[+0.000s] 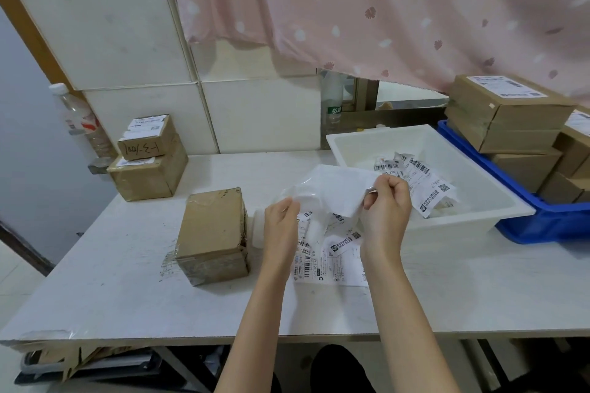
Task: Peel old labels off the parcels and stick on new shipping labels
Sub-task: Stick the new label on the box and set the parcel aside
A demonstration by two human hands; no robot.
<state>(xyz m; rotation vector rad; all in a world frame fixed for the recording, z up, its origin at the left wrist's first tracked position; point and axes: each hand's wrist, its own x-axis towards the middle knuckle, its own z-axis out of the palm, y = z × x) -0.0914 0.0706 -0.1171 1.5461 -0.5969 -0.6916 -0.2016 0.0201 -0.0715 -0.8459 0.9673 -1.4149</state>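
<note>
Forearms and hands: we find both arms reaching in from the bottom edge; the left hand point(281, 220) and the right hand point(388, 201) each pinch an edge of one white sheet point(332, 188), held up above the table point(127, 297).
Sheet in hand: we judge it a new label being parted from its backing, or a spent backing; we cannot tell which, as only a blank white face and a glossy fold show.
Label stock: we note printed shipping labels point(329, 255) lying flat on the table under the hands, so stock remains to be applied.
Parcel in work: we record a taped brown box point(212, 233) just left of the hands, its visible faces bare of any label. We judge its old label gone and the new one not yet on.
Waste: we see a white tub point(459, 210) to the right holding crumpled printed labels point(418, 182), which we read as peeled old ones.
Left stack: we observe two small boxes point(148, 156) stacked at the far left of the table, both bearing labels; old or new, we cannot say.
Right stack: we count several boxes point(507, 115) in a blue crate point(549, 220), the top ones labelled.
Progress: we judge the work midway, one parcel in hand and further parcels of unknown status.
</note>
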